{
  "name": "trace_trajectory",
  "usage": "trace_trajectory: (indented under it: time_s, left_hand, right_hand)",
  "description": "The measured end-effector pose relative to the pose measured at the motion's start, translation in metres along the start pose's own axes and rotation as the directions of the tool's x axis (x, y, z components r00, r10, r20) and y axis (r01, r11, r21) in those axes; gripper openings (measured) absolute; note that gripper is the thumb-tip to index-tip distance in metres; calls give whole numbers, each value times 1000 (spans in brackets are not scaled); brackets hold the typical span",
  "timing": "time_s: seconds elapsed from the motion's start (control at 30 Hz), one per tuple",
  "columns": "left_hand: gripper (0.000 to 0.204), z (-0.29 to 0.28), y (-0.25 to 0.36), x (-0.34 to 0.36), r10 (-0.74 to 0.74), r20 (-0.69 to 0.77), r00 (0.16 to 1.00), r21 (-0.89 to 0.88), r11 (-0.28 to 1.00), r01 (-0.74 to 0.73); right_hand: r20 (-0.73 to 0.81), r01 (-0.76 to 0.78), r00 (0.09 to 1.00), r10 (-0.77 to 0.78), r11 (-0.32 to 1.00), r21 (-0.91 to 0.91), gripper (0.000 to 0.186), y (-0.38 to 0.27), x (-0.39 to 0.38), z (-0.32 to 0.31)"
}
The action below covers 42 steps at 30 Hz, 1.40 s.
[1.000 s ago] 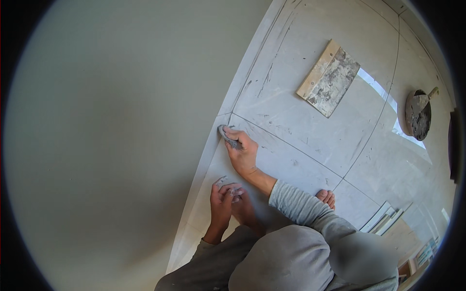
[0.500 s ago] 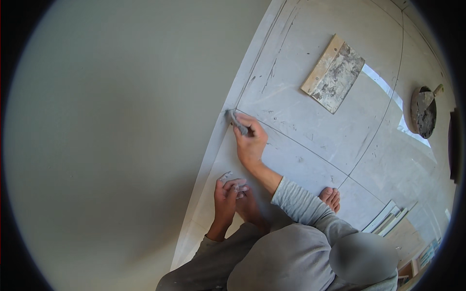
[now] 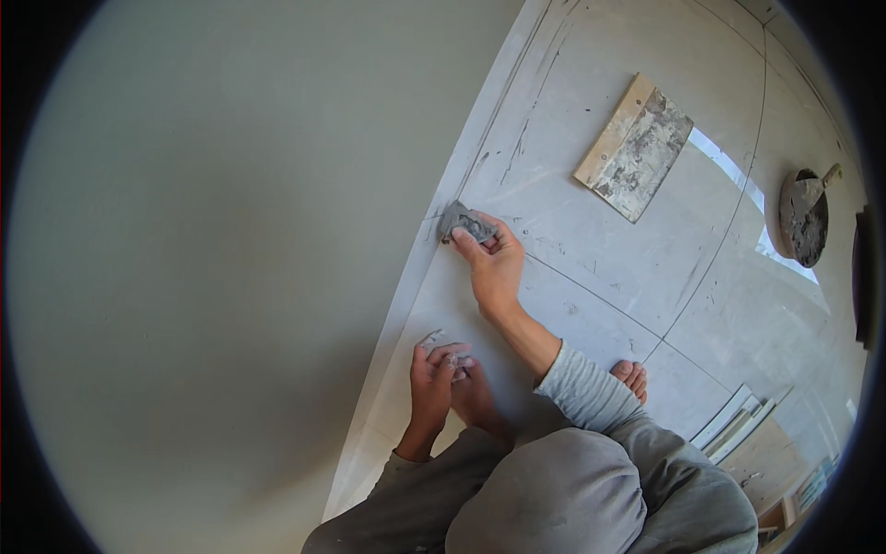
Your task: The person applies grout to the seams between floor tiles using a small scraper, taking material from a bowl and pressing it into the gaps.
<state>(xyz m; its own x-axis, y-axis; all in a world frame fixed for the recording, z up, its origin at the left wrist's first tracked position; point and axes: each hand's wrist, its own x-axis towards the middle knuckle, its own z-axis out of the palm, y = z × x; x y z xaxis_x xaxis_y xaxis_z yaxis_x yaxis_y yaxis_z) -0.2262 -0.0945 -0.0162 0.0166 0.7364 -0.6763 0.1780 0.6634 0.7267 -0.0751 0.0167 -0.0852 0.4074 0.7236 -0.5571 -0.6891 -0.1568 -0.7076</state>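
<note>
A flat grey piece (image 3: 464,224), smeared with grout-like paste, is pinched between the thumb and fingers of my right hand (image 3: 498,268). Its far end lies at the pale skirting (image 3: 417,268) by a floor tile joint; I cannot tell whether it is a scraper or a pad. My left hand (image 3: 434,383) hovers above my left foot near the wall, with loosely bent fingers somewhat apart. Whitish-grey residue coats its fingertips, and I see nothing held in it.
On the tiles beyond my right hand lies a wide wooden-edged putty blade (image 3: 637,148), caked with paste. A round bowl (image 3: 803,222) of dark paste with a small trowel stands at the far right. Pale strips (image 3: 734,425) lie near my right foot (image 3: 631,379). The wall (image 3: 231,231) rises along the left.
My right hand has drawn slightly right and turned, so the grey piece now shows its broad face. My left hand has barely moved. My head has shifted a little.
</note>
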Motion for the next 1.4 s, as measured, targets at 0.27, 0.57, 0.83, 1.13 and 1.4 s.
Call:
trace_trajectory:
  time_s: [0.27,0.57,0.83,1.13,1.4]
  left_hand:
    - [39,-2,-5,2,-9,8,1000,-27,1000,9]
    - [40,-5,-4,-3,-52,-4,999,39,998,52]
    - [41,-7,-5,-3,-95,-43,995,53,994,97]
    - [41,-3,-2,1,-117,-6,993,97,988,117]
    - [41,10,6,7,-104,27,994,120,988,100]
  right_hand:
    - [43,-104,994,100,990,99,28,-3,2,-11]
    - [20,532,839,-544,811,-243,31,36,-10,22]
    - [62,633,753,-655,697,-337,36,23,5,19]
    - [58,502,854,-518,787,-358,31,4,-5,24]
    - [164,669,704,-691,569,-477,34,7,21,9]
